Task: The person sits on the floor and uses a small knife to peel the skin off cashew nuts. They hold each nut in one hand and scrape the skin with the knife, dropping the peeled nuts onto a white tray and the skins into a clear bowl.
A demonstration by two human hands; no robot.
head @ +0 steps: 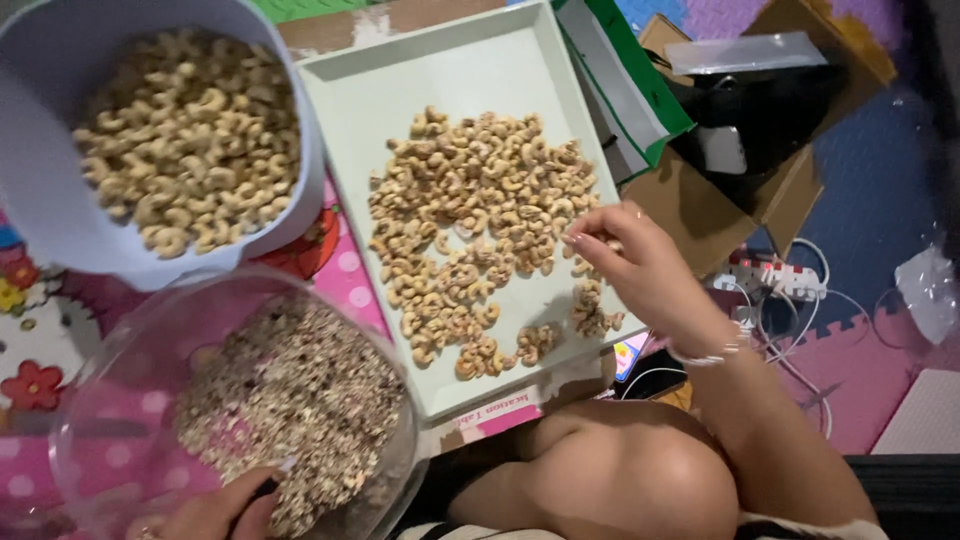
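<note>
A pale green square tray (470, 75) lies on the floor with a spread of unpeeled cashew nuts (480, 220) on it. My right hand (640, 270) reaches over the tray's right side, its fingertips pinched on a nut among the pile. A clear plastic bowl (110, 400) at the lower left holds a heap of nut skins (290, 400). My left hand (225, 510) rests at that bowl's near rim, holding a small dark object that is mostly hidden. A light blue bowl (40, 200) at the upper left is full of peeled cashews (190, 140).
My bare knee (620, 470) sits below the tray. A green and white box (630, 90) and an open cardboard box (760, 190) stand to the right. A white power strip (775, 278) with cables and a phone (640, 372) lie on the pink and blue foam mat.
</note>
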